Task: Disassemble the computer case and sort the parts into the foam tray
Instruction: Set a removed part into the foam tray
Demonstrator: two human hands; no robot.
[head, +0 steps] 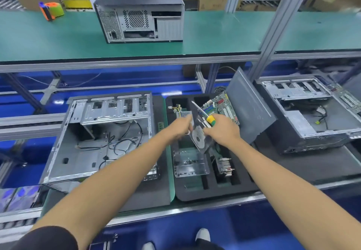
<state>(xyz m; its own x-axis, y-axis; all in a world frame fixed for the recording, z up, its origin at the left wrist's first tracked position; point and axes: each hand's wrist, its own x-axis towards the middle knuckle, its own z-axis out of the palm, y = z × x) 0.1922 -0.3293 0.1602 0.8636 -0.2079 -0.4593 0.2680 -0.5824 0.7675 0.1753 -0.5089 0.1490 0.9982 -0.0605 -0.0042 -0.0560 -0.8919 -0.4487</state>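
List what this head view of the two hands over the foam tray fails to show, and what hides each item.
- Hard drive: its edges, covered by the left hand and right hand.
- Foam tray: the slots beneath the hands.
- Right-hand case: cut off by the frame edge.
- Screwdriver tip: blurred.

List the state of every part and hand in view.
Open case: side off, gutted, loose cables inside.
Foam tray: partly filled.
Motherboard: leaning in the tray.
Hard drive: held over the tray.
Screwdriver: in right hand.
Left hand: gripping the drive.
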